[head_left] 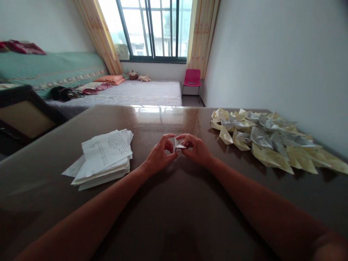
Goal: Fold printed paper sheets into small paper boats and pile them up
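Between my two hands, just above the brown table, is a small piece of folded paper (pixel 178 145), whitish with a creased flap standing up. My left hand (pixel 162 149) pinches its left side between thumb and fingers. On the right side, my right hand (pixel 196 148) grips it the same way, the thumb low and the index finger on top. The fingertips of both hands almost meet and hide part of the paper. Its exact folded shape is too small to make out.
A stack of printed paper sheets (pixel 106 154) lies left on the glossy table (pixel 174 203). Several folded paper boats (pixel 261 137), yellowish and grey, are crowded at the right by the wall. Beyond stand a bed (pixel 152 90), a pink chair (pixel 192 78) and a dark wooden chair (pixel 27 112).
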{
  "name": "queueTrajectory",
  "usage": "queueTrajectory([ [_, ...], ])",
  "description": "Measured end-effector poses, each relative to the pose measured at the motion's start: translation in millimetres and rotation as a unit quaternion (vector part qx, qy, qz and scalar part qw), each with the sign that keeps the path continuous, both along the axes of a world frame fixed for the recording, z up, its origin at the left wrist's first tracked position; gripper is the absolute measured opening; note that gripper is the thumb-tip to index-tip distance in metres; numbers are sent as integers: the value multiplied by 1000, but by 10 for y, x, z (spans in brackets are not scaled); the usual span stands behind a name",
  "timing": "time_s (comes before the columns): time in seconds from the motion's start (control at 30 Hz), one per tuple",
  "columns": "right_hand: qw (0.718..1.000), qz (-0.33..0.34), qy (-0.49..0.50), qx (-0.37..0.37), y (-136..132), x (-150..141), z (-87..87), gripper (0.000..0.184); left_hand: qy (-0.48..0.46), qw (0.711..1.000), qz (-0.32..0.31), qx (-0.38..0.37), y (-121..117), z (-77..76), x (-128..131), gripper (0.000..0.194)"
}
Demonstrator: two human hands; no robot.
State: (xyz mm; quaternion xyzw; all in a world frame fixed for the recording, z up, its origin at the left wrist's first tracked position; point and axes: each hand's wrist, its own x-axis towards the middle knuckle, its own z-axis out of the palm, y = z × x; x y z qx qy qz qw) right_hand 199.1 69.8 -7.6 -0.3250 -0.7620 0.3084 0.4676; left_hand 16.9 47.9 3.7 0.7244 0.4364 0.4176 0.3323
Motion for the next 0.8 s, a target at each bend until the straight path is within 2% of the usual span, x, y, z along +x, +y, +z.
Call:
queueTrajectory([
  [0.1, 999, 3, 11, -50, -5, -19, 6, 19, -26, 999, 1, -26, 3, 7, 2, 54],
  [0.23, 991, 34, 55, -113, 2, -36, 20, 29, -33, 998, -36, -42, 26, -15, -17, 47],
  [0.37, 992, 39, 34, -114, 35, -9, 4, 28, -75, 990, -97, -69, 46, -32, -34, 49],
  [0.47, 994, 43, 16, -101, 50, 15, -21, 26, -102, 983, -114, -101, 59, -24, -43, 45],
  [0.57, 993, 49, 2, -106, 46, 27, -20, 25, -117, 980, -100, -123, 75, -3, -56, 41],
  [0.67, 992, 48, 4, -119, 36, 34, 8, 29, -137, 980, -43, -135, 94, 13, -74, 33],
  [0.73, 988, 56, 17, -145, 34, 39, 28, 32, -148, 978, -19, -146, 105, 16, -87, 34],
  [0.8, 978, 67, 52, -189, 38, 44, 42, 39, -158, 974, -24, -158, 110, 9, -99, 34],
])
